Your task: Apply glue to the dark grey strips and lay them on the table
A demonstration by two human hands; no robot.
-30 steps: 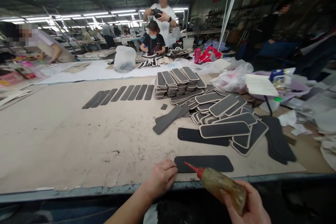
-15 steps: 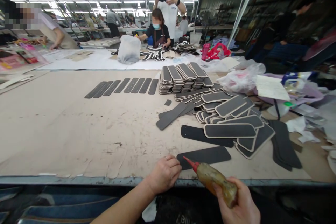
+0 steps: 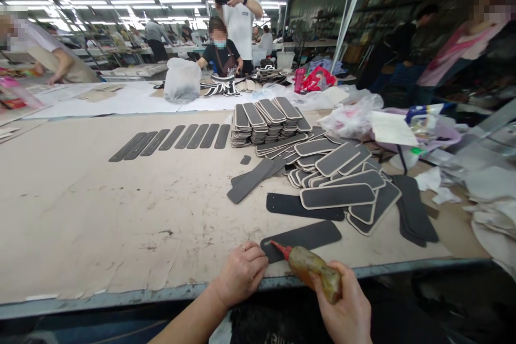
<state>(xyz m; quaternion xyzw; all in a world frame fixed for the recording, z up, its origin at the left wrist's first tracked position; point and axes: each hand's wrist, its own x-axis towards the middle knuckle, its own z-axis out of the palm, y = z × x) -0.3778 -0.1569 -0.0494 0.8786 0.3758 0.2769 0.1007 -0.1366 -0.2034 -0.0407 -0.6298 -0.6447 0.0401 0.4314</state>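
Down at 6 o'clock, right on the near edge of the worktop [image 3: 100, 209], there's a flat black strip [image 3: 312, 235] lying crossways, right end angled a bit away. The left hand [image 3: 242, 274] sits at the strip's left end, fingers curled in and bunched together with the tips pressing on that end, ring on one finger. The right hand [image 3: 346, 312] is at about 5 o'clock, just off the worktop edge, fingers wrapped tight round a squeezy glue bottle [image 3: 316, 274] full of yellowish-brown stuff. The bottle is tilted over to the left and its red nozzle tip is touching the strip close to the left hand's fingertips. Just beyond, toward 1 o'clock, a second black strip [image 3: 290, 205] lies flat, half tucked under a loose pile of grey pads with pale edges [image 3: 338, 172]. Past that pile, near 12 o'clock, there are neat stacks of the same pads [image 3: 266, 123]. A plain grey strip [image 3: 250, 180] lies slanted just left of the pile. Over at 11 o'clock there's a tidy row of dark strips [image 3: 173, 140] laid side by side, well apart from the hands. A tied plastic bag [image 3: 181, 80] sits at the far side, and behind it a person in a white shirt [image 3: 239, 24] is holding up a camera.
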